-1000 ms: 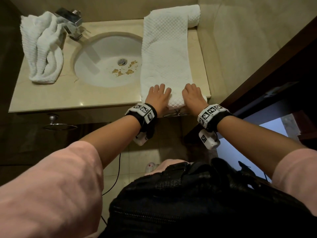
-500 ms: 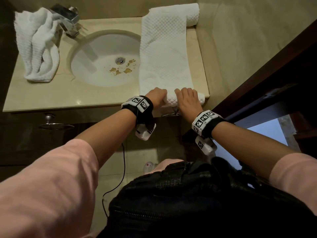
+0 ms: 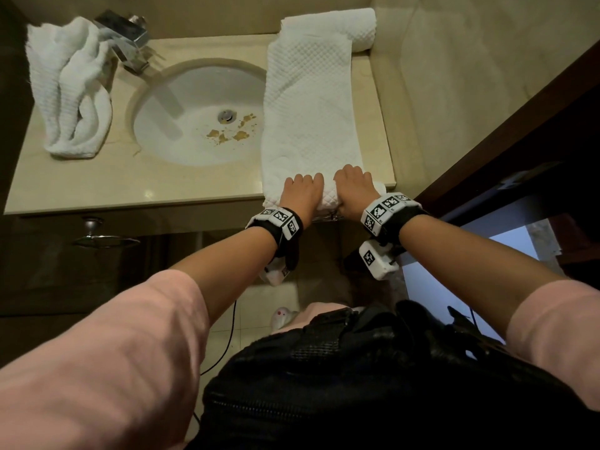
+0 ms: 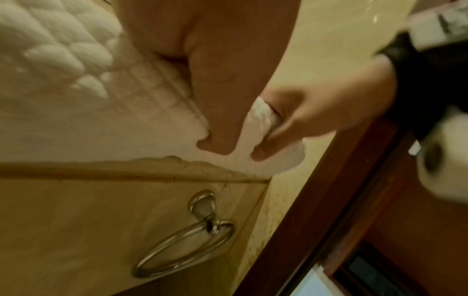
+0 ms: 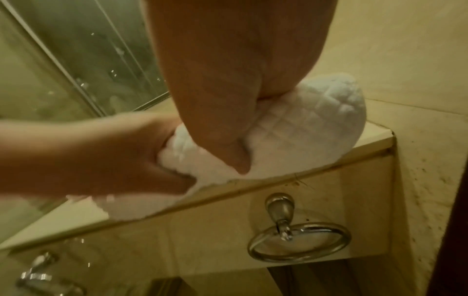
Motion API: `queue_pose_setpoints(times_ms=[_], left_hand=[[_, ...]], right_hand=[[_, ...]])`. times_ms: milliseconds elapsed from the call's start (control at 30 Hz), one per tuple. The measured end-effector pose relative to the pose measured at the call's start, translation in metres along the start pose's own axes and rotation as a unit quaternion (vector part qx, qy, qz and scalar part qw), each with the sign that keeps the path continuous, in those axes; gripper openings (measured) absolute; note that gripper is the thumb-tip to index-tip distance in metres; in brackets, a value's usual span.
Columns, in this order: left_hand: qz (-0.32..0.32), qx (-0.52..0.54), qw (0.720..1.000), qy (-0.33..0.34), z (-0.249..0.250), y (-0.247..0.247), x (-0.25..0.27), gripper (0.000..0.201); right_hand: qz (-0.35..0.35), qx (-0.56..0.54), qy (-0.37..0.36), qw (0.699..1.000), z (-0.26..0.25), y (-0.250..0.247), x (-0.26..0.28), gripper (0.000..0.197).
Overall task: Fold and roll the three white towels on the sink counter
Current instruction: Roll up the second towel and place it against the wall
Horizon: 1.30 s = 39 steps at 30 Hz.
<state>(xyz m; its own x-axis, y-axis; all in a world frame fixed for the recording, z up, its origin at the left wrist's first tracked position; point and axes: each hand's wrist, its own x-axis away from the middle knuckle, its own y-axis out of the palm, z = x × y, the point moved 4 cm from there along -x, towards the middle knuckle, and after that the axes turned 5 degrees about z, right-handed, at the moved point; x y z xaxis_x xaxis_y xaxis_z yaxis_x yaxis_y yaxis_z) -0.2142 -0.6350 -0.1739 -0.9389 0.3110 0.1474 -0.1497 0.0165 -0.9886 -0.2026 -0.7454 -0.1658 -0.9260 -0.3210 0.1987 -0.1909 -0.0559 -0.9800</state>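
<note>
A long folded white towel (image 3: 308, 102) lies on the right of the counter (image 3: 97, 186), running from the back wall to the front edge. Its near end is turned into a short roll (image 5: 303, 124). My left hand (image 3: 303, 190) and right hand (image 3: 352, 183) sit side by side on that roll, fingers curled over the top. In the wrist views, each thumb (image 4: 217, 124) (image 5: 228, 140) presses in from the near side. A finished rolled towel (image 3: 360, 27) lies at the back right against the wall. A crumpled white towel (image 3: 71, 92) lies at the left.
The round basin (image 3: 194, 115) with brown specks near its drain lies between the two towels, with a chrome tap (image 3: 126, 30) behind it. A metal towel ring (image 5: 298, 244) hangs below the counter's front edge. A tiled wall and a dark door frame (image 3: 519, 125) close off the right.
My hands lay flat on the towel's near end. They then curled and turned that end over, and now hold a short roll slightly farther from the counter edge.
</note>
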Motion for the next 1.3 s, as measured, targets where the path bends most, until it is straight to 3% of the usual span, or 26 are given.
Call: queue_pose_setpoints(times_ms=[133,233,300,400,500,667,833,900,1000,1100,1200,1300], left_hand=[[-0.089,0.113,0.99,0.01,-0.002,-0.009,-0.011,0.054],[-0.151,0.147,0.977,0.012,0.001,-0.012,-0.013,0.063],[-0.137,0.128,0.982,0.01,0.006,-0.011,-0.009,0.066],[-0.05,0.023,0.998,-0.002,0.014,-0.009,0.0,0.068],[0.0,-0.01,1.0,-0.01,0.019,-0.005,0.007,0.057],[-0.061,0.03,0.998,-0.008,0.011,0.004,0.004,0.043],[-0.14,0.087,0.986,-0.007,-0.001,0.001,-0.004,0.041],[-0.155,0.088,0.984,-0.005,-0.003,0.001,-0.005,0.045],[-0.122,0.071,0.99,-0.008,-0.001,0.002,0.0,0.048],[-0.028,0.009,1.0,0.006,0.01,0.003,0.015,0.059],[0.01,-0.039,0.999,0.018,0.019,0.01,0.028,0.078],[-0.01,-0.002,1.0,-0.001,0.016,0.01,0.019,0.062]], right_hand=[[0.11,0.003,-0.018,0.994,0.001,0.003,0.015,0.049],[0.132,0.0,-0.019,0.991,-0.001,0.002,0.018,0.041],[0.085,-0.01,-0.007,0.996,0.0,0.002,0.015,0.037],[0.016,-0.018,0.012,1.0,0.005,0.004,0.01,0.042],[-0.026,-0.03,0.017,0.999,0.006,0.005,0.002,0.046],[-0.078,-0.036,0.004,0.996,0.003,0.006,-0.005,0.05],[0.0,-0.029,-0.032,0.999,-0.005,0.006,0.008,0.064],[0.014,-0.018,-0.046,0.999,-0.007,0.01,0.013,0.061],[-0.012,-0.036,-0.024,0.999,-0.007,0.013,0.011,0.05],[-0.088,-0.069,0.006,0.994,-0.006,0.011,0.001,0.056],[-0.166,-0.089,0.012,0.982,-0.005,0.005,-0.007,0.06],[-0.189,-0.075,0.006,0.979,-0.004,0.003,-0.009,0.063]])
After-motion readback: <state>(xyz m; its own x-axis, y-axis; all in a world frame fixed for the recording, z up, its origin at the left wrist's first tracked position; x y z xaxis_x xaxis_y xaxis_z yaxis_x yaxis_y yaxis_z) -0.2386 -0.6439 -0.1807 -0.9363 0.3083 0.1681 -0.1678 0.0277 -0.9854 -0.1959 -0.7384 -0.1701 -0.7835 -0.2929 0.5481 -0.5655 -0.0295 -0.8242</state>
